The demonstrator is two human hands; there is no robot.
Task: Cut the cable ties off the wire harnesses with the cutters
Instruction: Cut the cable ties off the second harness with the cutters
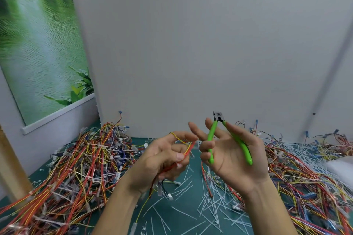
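Green-handled cutters (213,131) stand upright in the right hand (235,158), head uppermost and handles spread wide. The ring and little fingers (205,155) are curled round one handle, the other handle lies along the thumb side of the palm, and the index and middle fingers are stretched straight. Whether the cutting edges are parted cannot be told. Just left of the cutters, the left hand (160,160) grasps a wire harness (188,149) of red and yellow wires, the thumb pressing the bundle against the curled fingers. One yellow strand loops over the index finger, and the tail of the harness, with white connectors, hangs below the hand. The upper end of the harness lies near the straight fingers of the right hand; contact cannot be told. Below the cutters, cut white cable ties (183,212) lie scattered over the dark green desk (193,166). Well to the left of the cutters lies a left heap of harnesses (76,168), and to their right a right heap of harnesses (305,183), both tangled and multicoloured. Behind the cutters rises a plain white wall (191,44); far to their upper left hangs a green poster (38,44) of water and leaves
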